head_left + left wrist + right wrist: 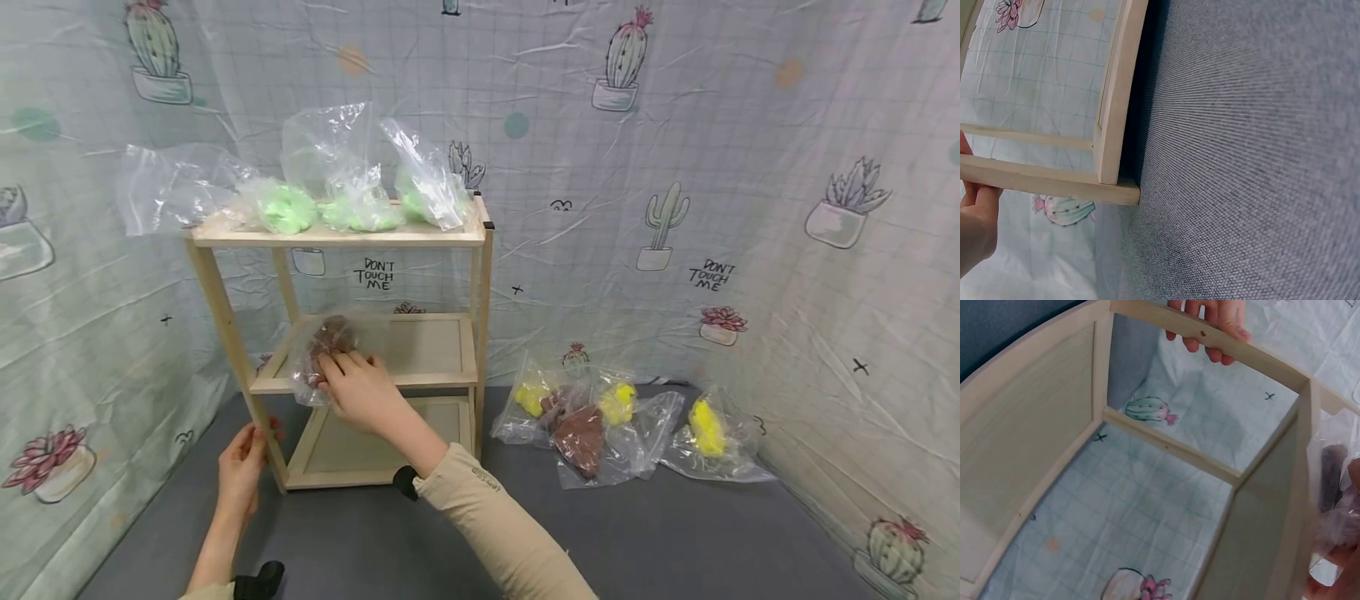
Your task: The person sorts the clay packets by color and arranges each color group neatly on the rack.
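Note:
A three-tier wooden shelf rack (341, 240) stands on the grey surface. My left hand (242, 467) holds its front left leg (266, 425) low down; in the right wrist view the fingers (1214, 355) curl round that leg. At the left end of the middle shelf (420, 348), my right hand (360, 387) grips a clear plastic bag with a brown lump (333, 335) inside. Part of the bag overhangs the shelf's front edge. In the right wrist view the brown bag (1333, 478) shows at the right edge, with fingers around it.
On the top shelf sit several clear bags with light green lumps (287, 210). Right of the rack, bags with yellow lumps (618, 403) and a brown piece (581, 440) lie together. Another yellow bag (707, 427) lies farther right. A cactus-print curtain (555, 167) hangs behind and at both sides.

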### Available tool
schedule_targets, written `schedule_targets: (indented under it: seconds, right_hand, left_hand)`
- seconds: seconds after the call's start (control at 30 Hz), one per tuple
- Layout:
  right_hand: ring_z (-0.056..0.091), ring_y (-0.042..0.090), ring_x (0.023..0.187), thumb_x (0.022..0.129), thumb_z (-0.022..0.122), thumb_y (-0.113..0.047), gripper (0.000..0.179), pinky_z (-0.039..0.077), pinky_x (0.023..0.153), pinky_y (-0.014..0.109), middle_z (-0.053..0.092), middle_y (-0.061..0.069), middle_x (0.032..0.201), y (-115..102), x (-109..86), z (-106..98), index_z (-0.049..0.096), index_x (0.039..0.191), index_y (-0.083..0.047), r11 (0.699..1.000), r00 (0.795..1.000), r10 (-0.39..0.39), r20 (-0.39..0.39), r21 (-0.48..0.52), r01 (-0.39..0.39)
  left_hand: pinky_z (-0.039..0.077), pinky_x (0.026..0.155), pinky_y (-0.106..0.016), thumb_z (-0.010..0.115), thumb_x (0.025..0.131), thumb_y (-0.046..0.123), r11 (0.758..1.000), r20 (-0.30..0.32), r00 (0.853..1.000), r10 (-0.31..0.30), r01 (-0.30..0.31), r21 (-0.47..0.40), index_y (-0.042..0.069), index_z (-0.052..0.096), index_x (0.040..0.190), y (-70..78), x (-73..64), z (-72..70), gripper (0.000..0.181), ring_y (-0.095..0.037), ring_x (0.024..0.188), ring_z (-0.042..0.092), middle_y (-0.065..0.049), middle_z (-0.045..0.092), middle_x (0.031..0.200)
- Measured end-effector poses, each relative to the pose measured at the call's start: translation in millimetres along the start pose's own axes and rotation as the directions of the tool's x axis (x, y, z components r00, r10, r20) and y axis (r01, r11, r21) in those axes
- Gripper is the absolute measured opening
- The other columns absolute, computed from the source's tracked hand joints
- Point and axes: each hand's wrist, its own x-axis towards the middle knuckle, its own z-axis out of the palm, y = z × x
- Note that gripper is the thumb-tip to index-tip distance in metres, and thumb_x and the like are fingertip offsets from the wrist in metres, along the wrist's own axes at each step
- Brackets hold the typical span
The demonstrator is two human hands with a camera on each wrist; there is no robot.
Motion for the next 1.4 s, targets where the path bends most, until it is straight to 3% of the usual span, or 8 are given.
schedule_targets:
  seconds: [0.2,0.47,0.73,0.9,1.1,1.4]
  right_hand:
    - [0.039,0.01,0.126,0.097,0.023,-0.039,0.046,0.036,0.096,0.04,0.038,-0.004,0.139,-9,11.9,7,0.028,0.139,-0.021,0.996,0.995,0.026,0.094,0.078,-0.033]
    - [0.034,0.013,0.129,0.097,0.021,-0.041,0.052,0.034,0.098,0.041,0.03,-0.002,0.144,-17,15.0,14,0.017,0.143,-0.017,0.995,0.992,0.062,0.11,0.075,-0.071]
    - [0.039,0.016,0.125,0.096,0.023,-0.043,0.058,0.036,0.097,0.034,0.03,0.006,0.14,-17,7.2,19,0.012,0.143,-0.012,0.999,0.999,0.033,0.011,0.038,-0.033]
    - [0.031,0.02,0.131,0.096,0.027,-0.042,0.06,0.032,0.103,0.034,0.024,0.008,0.144,-8,-6.8,19,0.011,0.143,-0.01,0.997,0.999,-0.023,-0.047,0.071,0.026]
    - [0.024,0.021,0.134,0.096,0.031,-0.039,0.057,0.026,0.106,0.034,0.023,0.009,0.145,12,-30.0,16,0.015,0.143,-0.01,0.993,0.988,-0.086,-0.127,0.07,0.096]
    - [0.032,0.02,0.13,0.095,0.039,-0.032,0.051,0.027,0.105,0.034,0.035,0.006,0.14,40,-62.5,14,0.029,0.138,-0.007,0.983,0.967,-0.135,-0.216,0.094,0.158]
  left_hand:
    - [0.046,0.067,-0.012,0.044,0.092,0.017,1.0,0.003,1.0,-0.009,0.009,0.024,0.004,0.057,0.111,-0.5,-0.2,1.5,0.026,0.003,0.08,0.062,0.017,0.065,0.09]
    - [0.046,0.067,-0.012,0.046,0.092,0.018,1.0,-0.002,1.0,-0.009,0.009,0.029,0.0,0.055,0.113,-1.1,2.3,2.2,0.029,0.003,0.081,0.062,0.018,0.065,0.09]
    - [0.046,0.066,-0.012,0.045,0.092,0.014,1.0,0.015,1.0,0.022,-0.022,-0.012,0.006,0.059,0.108,-1.6,-0.7,-0.6,0.024,0.002,0.08,0.063,0.017,0.066,0.089]
    - [0.047,0.066,-0.012,0.045,0.092,0.014,1.0,0.006,1.0,0.015,-0.015,-0.015,0.007,0.06,0.106,-1.7,-0.2,-0.7,0.022,0.002,0.08,0.064,0.016,0.067,0.089]
    - [0.048,0.066,-0.013,0.046,0.091,0.014,1.0,-0.005,1.0,0.011,-0.011,-0.008,0.006,0.06,0.105,-0.1,3.3,-0.9,0.022,0.0,0.079,0.064,0.014,0.066,0.088]
    - [0.048,0.066,-0.013,0.046,0.091,0.014,1.0,-0.013,1.0,0.014,-0.014,-0.017,0.011,0.062,0.102,-1.2,5.0,-1.8,0.02,0.0,0.078,0.064,0.014,0.067,0.087]
